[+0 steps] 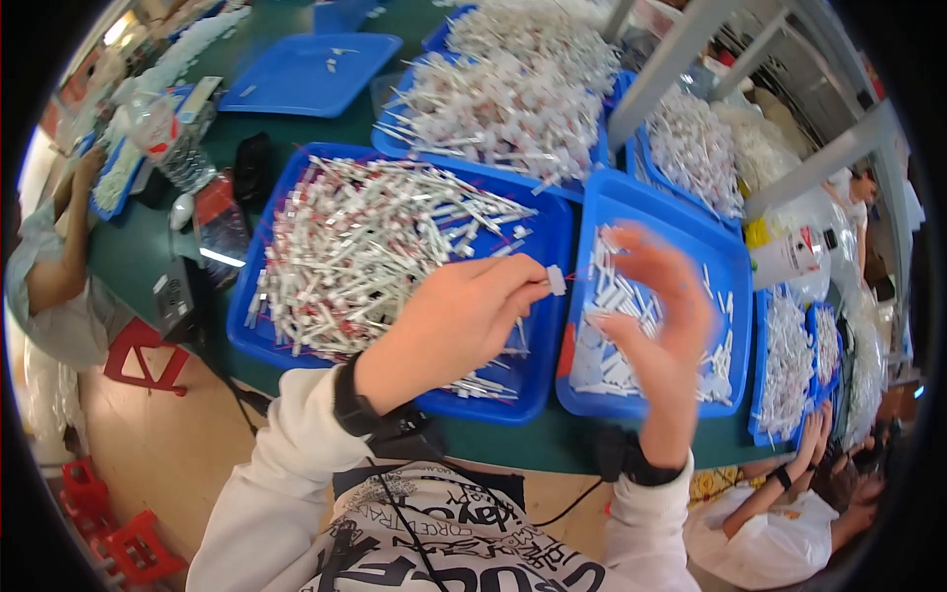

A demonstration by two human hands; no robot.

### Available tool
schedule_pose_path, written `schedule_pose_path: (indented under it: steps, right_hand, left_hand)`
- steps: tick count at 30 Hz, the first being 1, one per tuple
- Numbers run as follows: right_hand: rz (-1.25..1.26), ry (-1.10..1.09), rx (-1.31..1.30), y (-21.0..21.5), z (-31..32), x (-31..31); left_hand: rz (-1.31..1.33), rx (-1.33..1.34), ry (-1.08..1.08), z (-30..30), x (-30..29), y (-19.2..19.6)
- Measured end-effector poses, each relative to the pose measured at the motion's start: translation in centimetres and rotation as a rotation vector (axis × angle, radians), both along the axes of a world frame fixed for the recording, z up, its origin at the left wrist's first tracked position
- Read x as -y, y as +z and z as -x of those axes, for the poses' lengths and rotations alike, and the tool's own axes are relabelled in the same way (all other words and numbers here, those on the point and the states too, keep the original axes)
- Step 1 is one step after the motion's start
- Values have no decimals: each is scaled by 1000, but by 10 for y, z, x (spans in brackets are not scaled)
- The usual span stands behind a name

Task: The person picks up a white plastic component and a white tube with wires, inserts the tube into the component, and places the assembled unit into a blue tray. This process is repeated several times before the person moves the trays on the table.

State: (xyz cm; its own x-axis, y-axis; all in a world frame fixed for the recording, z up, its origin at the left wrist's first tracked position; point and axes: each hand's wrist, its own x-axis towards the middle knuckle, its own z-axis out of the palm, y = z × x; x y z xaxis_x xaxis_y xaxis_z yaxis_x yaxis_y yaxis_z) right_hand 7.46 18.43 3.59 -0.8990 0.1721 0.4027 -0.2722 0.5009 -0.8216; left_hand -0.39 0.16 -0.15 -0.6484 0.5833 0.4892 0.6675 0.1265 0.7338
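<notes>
Pinching a small white cap point(556, 280) between fingertips, the left hand point(449, 331) hovers above the near edge of 2 blue trays. Just right, touching nothing, the right hand point(663, 316) is open and blurred over the right tray point(725, 259). Farther left, long white tubes point(365, 247) fill the left tray point(548, 235) on the green tabletop point(128, 259).

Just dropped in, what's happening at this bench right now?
A person sits at a green table with blue trays heaped with small white plastic pieces. The left hand pinches a small white piece at its fingertips above the middle tray. The right hand, blurred and open, hovers above the next tray. Other people work nearby.
</notes>
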Motion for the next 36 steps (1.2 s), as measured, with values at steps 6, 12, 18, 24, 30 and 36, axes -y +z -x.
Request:
schedule_pose_path:
  steps: [6, 12, 18, 24, 30, 36]
  right_hand:
    - [216, -40, -617, 38, -91, -24]
    - [373, 171, -639, 34, -120, -104]
    - [417, 268, -716, 60, -135, -83]
    - [433, 407, -780, 84, -127, -53]
    - [436, 556, -843, 107, -122, -54]
    - [390, 735, -932, 137, -103, -50]
  left_hand:
    - [9, 213, 1, -13, 23, 37]
    - [-16, 189, 157, -17, 69, 49]
    - [-49, 173, 122, -20, 68, 63]
    - [107, 415, 168, 47, 64, 80]
    - [224, 617, 293, 144, 33, 58]
    - [598, 135, 260, 225, 54, -17]
